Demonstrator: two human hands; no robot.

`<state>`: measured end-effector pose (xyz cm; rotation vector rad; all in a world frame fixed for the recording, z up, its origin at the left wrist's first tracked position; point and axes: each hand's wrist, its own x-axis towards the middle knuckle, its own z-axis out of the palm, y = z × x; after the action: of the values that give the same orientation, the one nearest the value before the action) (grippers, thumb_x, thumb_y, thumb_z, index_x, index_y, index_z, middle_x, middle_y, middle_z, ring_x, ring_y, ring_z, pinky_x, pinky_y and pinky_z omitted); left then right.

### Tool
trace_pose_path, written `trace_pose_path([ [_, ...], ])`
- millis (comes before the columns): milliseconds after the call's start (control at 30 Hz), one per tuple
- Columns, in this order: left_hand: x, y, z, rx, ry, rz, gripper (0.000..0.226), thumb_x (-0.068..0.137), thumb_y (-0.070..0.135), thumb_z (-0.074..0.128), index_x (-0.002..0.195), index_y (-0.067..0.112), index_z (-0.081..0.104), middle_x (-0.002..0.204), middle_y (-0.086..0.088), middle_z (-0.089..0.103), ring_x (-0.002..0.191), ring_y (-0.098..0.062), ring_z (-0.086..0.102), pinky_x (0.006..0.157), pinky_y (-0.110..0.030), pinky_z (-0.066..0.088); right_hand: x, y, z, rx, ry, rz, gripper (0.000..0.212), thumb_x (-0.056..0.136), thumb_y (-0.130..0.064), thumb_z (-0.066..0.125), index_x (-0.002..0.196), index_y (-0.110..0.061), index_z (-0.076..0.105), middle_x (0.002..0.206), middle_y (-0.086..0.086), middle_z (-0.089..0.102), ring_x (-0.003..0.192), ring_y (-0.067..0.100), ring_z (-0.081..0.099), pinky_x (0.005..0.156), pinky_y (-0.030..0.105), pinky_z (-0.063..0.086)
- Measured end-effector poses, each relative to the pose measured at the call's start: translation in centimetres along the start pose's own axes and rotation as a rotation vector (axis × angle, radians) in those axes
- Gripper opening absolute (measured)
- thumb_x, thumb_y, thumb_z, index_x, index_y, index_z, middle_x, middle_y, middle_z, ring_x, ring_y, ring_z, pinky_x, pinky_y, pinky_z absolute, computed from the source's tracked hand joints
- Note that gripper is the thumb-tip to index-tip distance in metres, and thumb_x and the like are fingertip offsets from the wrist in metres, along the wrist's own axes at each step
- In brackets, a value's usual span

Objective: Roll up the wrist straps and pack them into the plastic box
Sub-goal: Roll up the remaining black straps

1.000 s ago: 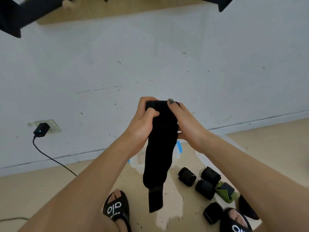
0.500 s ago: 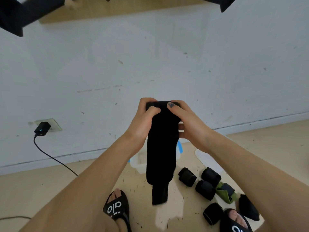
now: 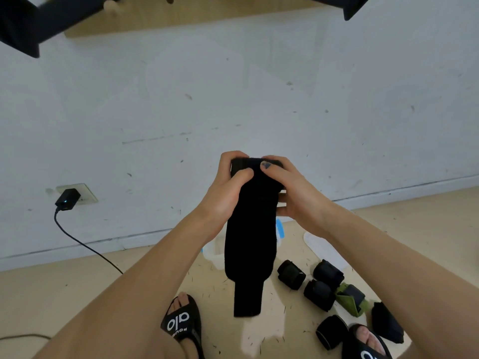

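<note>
Gripping black wrist strap (image 3: pixel 250 237) with both hands, slide sandal (image 3: pixel 181 323) reading "alo"

A scuffed, speckled white wall (image 3: pixel 259 86) fills most of the view, meeting a pale beige floor (image 3: pixel 39 294) at a low white skirting board (image 3: pixel 64 251). A wall socket (image 3: pixel 85 193) at the left holds a black charger (image 3: pixel 67 199), its cable (image 3: pixel 85 246) trailing down onto the floor. A wooden peg board (image 3: pixel 181 15) runs along the top
</note>
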<state>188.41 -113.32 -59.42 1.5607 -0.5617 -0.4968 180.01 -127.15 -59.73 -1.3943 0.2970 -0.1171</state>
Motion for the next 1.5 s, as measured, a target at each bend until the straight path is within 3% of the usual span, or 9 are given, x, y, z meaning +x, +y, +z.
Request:
trace_pose_path([
  [133,-0.1,0.1,0.2,-0.004,-0.023,0.013,0.030,0.100,0.010,0.047,0.118,0.034,0.047,0.115,-0.002,0.059,0.098,-0.016,0.063,0.085,-0.034,0.057,0.0,0.1,0.3,-0.060,0.069,-0.027,0.033,0.099,-0.050,0.060,0.122,-0.025,0.059,0.115,0.003,0.071,0.097,0.018,0.076,0.079,0.039,0.065],
  [300,-0.1,-0.3,0.5,0.035,-0.019,-0.061,0.018,0.108,0.040,0.041,0.126,0.036,0.042,0.117,0.004,0.059,0.104,-0.012,0.067,0.092,-0.037,0.059,0.2,0.3,0.1,-0.116,0.159,-0.179,0.022,0.098,-0.037,0.065,0.117,-0.026,0.060,0.110,-0.003,0.070,0.095,0.008,0.073,0.078,0.024,0.060],
  [400,0.2,-0.4,0.4,0.011,-0.004,-0.062,0.016,0.108,0.037,0.044,0.124,0.034,0.047,0.116,0.003,0.062,0.102,-0.012,0.069,0.089,-0.035,0.060,0.1,0.3,0.3,-0.098,0.166,-0.201,0.023,0.097,-0.036,0.067,0.117,-0.029,0.060,0.110,-0.003,0.070,0.095,0.009,0.073,0.078,0.025,0.060],
  [633,0.2,0.0,-0.2,-0.015,-0.048,0.005,0.030,0.090,0.021,0.052,0.114,0.039,0.054,0.114,-0.005,0.064,0.100,-0.016,0.066,0.098,-0.041,0.055,0.0,0.2,0.1,-0.094,0.057,0.022,0.046,0.094,-0.063,0.058,0.129,-0.033,0.059,0.116,-0.004,0.075,0.098,0.014,0.076,0.075,0.033,0.062],
  [800,0.0,-0.1,0.2,-0.087,-0.061,-0.024,0.034,0.093,0.029,0.054,0.126,0.037,0.047,0.124,-0.001,0.059,0.109,-0.016,0.064,0.101,-0.040,0.054,0.3,0.7,0.1,-0.026,0.127,-0.073,0.037,0.096,-0.046,0.067,0.124,-0.022,0.062,0.119,0.005,0.073,0.107,0.020,0.074,0.097,0.044,0.059],
  [967,-0.1,0.0,0.0,-0.072,-0.011,-0.106,0.023,0.106,0.040,0.047,0.126,0.030,0.046,0.124,-0.005,0.062,0.114,-0.020,0.066,0.102,-0.046,0.055,0.4,0.7,0.0,0.073,0.006,-0.081,0.035,0.100,-0.031,0.065,0.131,-0.016,0.058,0.125,0.007,0.072,0.113,0.020,0.072,0.095,0.036,0.058],
  [1200,0.0,0.1,0.1,-0.078,0.000,-0.023,0.036,0.077,0.025,0.050,0.112,0.029,0.045,0.108,-0.008,0.058,0.095,-0.020,0.060,0.086,-0.041,0.051,0.6,0.9,0.4,-0.055,0.009,-0.020,0.060,0.087,-0.062,0.063,0.134,-0.027,0.057,0.126,0.000,0.071,0.114,0.018,0.071,0.094,0.042,0.059],
  [1367,0.1,-0.4,0.4,-0.111,-0.015,-0.117,0.024,0.101,0.043,0.049,0.118,0.026,0.043,0.114,0.000,0.058,0.103,-0.015,0.063,0.101,-0.042,0.052,0.6,1.1,0.6,-0.095,0.141,-0.112,0.034,0.098,-0.044,0.065,0.122,-0.020,0.060,0.119,0.001,0.072,0.110,0.015,0.071,0.102,0.044,0.056],
  [1500,0.2,-0.4,0.2,-0.080,0.013,-0.127,0.017,0.107,0.035,0.044,0.122,0.025,0.045,0.117,-0.003,0.059,0.104,-0.017,0.064,0.092,-0.037,0.054,0.5,1.0,0.9,-0.042,0.133,-0.133,0.027,0.099,-0.031,0.067,0.121,-0.018,0.060,0.119,0.004,0.071,0.110,0.016,0.071,0.100,0.039,0.057],
])
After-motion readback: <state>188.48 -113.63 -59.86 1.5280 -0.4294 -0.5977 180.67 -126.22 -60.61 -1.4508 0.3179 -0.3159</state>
